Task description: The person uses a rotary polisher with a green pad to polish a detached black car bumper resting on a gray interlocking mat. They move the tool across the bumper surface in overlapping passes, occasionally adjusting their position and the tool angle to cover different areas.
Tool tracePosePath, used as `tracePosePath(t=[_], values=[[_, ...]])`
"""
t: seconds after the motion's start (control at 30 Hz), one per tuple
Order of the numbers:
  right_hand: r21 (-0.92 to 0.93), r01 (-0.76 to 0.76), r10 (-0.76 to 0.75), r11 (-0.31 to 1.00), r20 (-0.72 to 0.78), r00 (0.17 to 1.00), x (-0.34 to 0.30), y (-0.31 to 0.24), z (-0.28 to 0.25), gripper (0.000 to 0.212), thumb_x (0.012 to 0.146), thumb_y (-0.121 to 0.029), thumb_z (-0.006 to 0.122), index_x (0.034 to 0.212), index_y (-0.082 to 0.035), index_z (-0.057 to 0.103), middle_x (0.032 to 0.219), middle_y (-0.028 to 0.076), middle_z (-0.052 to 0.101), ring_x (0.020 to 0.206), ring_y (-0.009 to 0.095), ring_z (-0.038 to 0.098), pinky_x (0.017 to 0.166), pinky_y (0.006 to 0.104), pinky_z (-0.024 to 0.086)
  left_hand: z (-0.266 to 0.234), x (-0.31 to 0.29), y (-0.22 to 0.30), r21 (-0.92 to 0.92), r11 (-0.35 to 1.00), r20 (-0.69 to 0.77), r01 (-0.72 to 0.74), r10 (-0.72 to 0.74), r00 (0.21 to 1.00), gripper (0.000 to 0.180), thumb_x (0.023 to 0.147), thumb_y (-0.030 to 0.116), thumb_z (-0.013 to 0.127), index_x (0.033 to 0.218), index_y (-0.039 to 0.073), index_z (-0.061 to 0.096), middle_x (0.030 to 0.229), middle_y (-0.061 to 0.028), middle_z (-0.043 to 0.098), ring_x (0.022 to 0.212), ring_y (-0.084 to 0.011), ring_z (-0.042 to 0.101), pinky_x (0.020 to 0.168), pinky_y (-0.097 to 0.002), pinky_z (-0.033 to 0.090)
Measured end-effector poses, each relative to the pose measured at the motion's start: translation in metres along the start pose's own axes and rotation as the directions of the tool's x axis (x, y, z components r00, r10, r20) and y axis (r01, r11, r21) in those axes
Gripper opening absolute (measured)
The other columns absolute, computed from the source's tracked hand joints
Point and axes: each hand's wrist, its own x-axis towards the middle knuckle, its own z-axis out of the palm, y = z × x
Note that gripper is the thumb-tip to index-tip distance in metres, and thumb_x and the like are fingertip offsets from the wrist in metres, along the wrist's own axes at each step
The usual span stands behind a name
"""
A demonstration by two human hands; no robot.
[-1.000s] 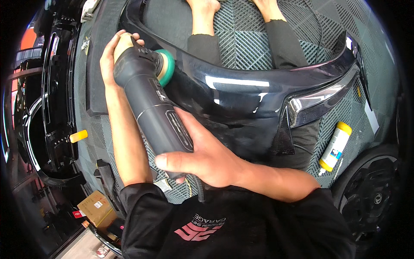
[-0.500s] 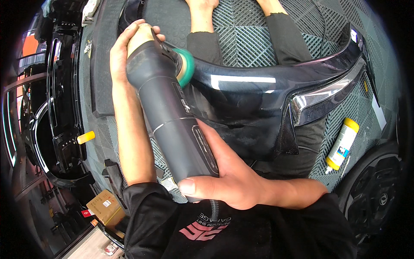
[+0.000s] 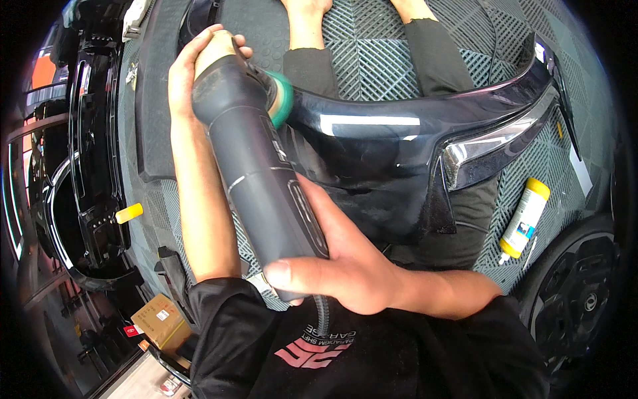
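Observation:
Both of my hands hold a black cordless-shaped polisher (image 3: 256, 179) with a cable at its rear end. My left hand (image 3: 183, 76) is wrapped around its tan-topped head. My right hand (image 3: 345, 269) grips the rear of the body, the thumb lying across it. The green foam pad (image 3: 284, 100) is tilted on edge against the left part of a glossy dark car bumper (image 3: 372, 156). That bumper lies across my legs, and a shiny insert (image 3: 495, 139) runs along its right end. Much of the pad's face is hidden.
A yellow-capped white bottle (image 3: 525, 218) lies on the grey grid floor at right, beside a wheel (image 3: 585, 299). At left are black car parts (image 3: 93, 153), a yellow cylinder (image 3: 129, 213) and a cardboard box (image 3: 161, 322). My bare feet (image 3: 307, 6) are at the top.
The polisher's rear end and my right hand have shifted slightly up and left. The pad stays at about the same part of the bumper. The whole view has moved a little.

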Motion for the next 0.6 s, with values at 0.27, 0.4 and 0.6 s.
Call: tracePosePath(t=[0.27,0.4,0.6], values=[[0.001,-0.033,0.033,0.999,0.025,0.999,0.004,-0.002,0.001,0.101,0.092,-0.022,0.075,0.163,-0.004,0.004,0.112,0.011,0.052,0.077,0.013,0.059,0.059,0.0293,0.052,-0.012,-0.006,0.004,0.005,1.0,-0.036,-0.018,0.018,0.999,0.028,0.101,0.02,0.06,0.122,0.001,0.057,0.102,-0.0256,0.071,0.084,-0.0341,0.075,0.065,-0.0423,0.067],[-0.032,-0.024,0.025,0.999,0.015,1.0,-0.008,0.0,0.003,0.1,0.093,-0.019,0.074,0.163,-0.006,0.003,0.11,0.01,0.053,0.076,0.012,0.057,0.06,0.0296,0.051,-0.001,-0.008,-0.004,0.003,1.0,-0.029,-0.006,0.006,1.0,0.029,0.101,0.021,0.061,0.121,0.0,0.056,0.102,-0.0256,0.071,0.081,-0.0339,0.075,0.064,-0.042,0.066],[0.027,0.0,0.0,1.0,-0.002,1.0,-0.02,-0.001,0.006,0.097,0.095,-0.012,0.071,0.163,-0.006,0.003,0.106,0.008,0.053,0.076,0.011,0.056,0.061,0.0298,0.05,0.017,-0.007,-0.008,0.027,1.0,-0.006,0.012,-0.012,1.0,0.03,0.1,0.021,0.061,0.122,0.001,0.056,0.1,-0.025,0.071,0.079,-0.033,0.075,0.064,-0.0429,0.066]])
